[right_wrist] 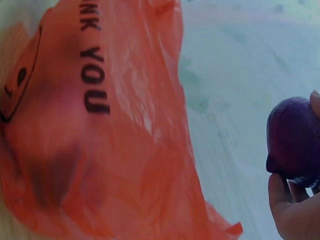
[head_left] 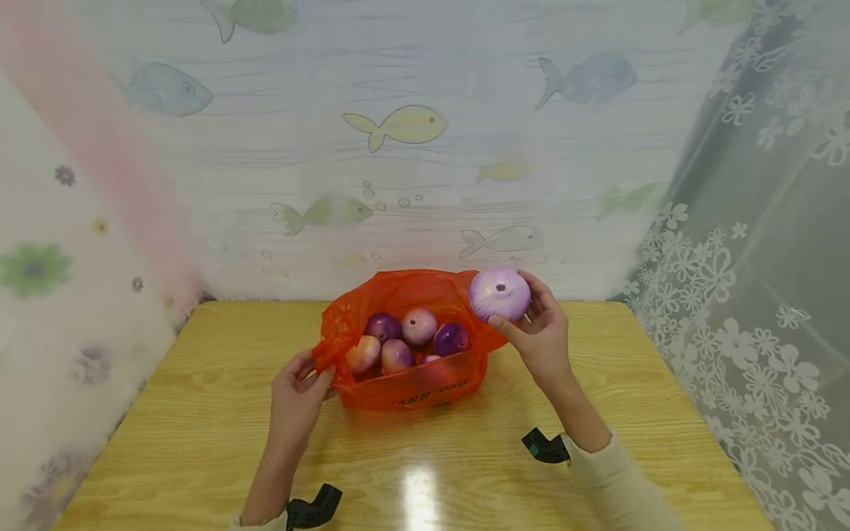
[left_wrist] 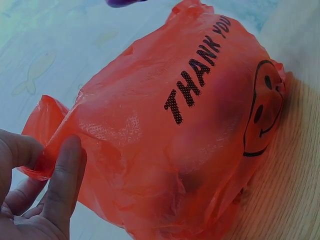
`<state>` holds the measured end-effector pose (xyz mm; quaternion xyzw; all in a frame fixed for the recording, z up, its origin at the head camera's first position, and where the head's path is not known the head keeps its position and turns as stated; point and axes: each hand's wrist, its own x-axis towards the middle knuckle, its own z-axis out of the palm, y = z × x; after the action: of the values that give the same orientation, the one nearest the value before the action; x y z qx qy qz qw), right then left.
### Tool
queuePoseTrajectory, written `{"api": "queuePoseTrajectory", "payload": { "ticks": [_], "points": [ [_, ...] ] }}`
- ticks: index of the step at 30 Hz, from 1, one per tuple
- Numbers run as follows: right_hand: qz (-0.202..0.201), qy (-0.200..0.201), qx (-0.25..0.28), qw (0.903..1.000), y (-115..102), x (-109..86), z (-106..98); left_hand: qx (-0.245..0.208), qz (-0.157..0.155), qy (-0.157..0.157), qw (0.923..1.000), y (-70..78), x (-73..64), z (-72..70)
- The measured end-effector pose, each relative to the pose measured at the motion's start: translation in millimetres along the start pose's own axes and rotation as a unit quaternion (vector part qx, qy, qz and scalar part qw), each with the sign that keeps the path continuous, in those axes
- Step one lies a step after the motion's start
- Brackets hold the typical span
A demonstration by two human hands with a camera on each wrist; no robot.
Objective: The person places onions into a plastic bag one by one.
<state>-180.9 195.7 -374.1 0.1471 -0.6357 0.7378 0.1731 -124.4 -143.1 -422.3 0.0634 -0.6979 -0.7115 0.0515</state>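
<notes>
A red plastic bag point(head_left: 425, 387) printed "THANK YOU" stands on the table with its mouth open. Inside it lie several round purple-and-white onions point(head_left: 419, 326). My left hand point(head_left: 299, 398) pinches the bag's left rim between thumb and fingers; the left wrist view shows the gathered plastic point(left_wrist: 47, 150) there. Above the bag's right edge, my right hand point(head_left: 541, 335) holds a purple onion point(head_left: 499, 295) with thumb and fingers. In the right wrist view this onion point(right_wrist: 295, 140) looks darker, is partly cut off by the frame, and is apart from the bag.
The wooden table point(head_left: 199, 428) reaches back to a wall covering point(head_left: 398, 74) with fish drawings. On the right hangs a sheer curtain point(head_left: 764, 332) with white flowers. Black wrist mounts point(head_left: 315, 507) sit on both forearms.
</notes>
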Motion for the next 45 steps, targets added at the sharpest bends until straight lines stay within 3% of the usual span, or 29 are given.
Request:
{"api": "queuePoseTrajectory", "payload": {
  "ticks": [6, 13, 26, 37, 45],
  "points": [
    [-0.01, -0.042, 0.015, 0.9989, 8, -11.1, 23, -0.001, 0.0, 0.004, 1.0, -1.3, -0.6, 0.7],
    [0.021, -0.086, 0.025, 0.9957, 19, -22.1, 47, 0.002, 0.004, 0.003, 1.0, -0.9, -0.7, 0.9],
    [0.04, -0.072, -0.128, 0.9883, 36, -30.3, 71, -0.015, 0.013, -0.002, 0.9998, -3.4, 0.8, 3.5],
    [0.036, -0.085, -0.161, 0.9826, 37, -32.1, 82, -0.006, 0.005, -0.001, 1.0, -0.1, 0.9, 0.9],
    [0.031, -0.077, -0.159, 0.9838, 40, -35.0, 88, -0.002, 0.009, 0.002, 1.0, 0.8, -0.3, -0.1]
  ]
}}
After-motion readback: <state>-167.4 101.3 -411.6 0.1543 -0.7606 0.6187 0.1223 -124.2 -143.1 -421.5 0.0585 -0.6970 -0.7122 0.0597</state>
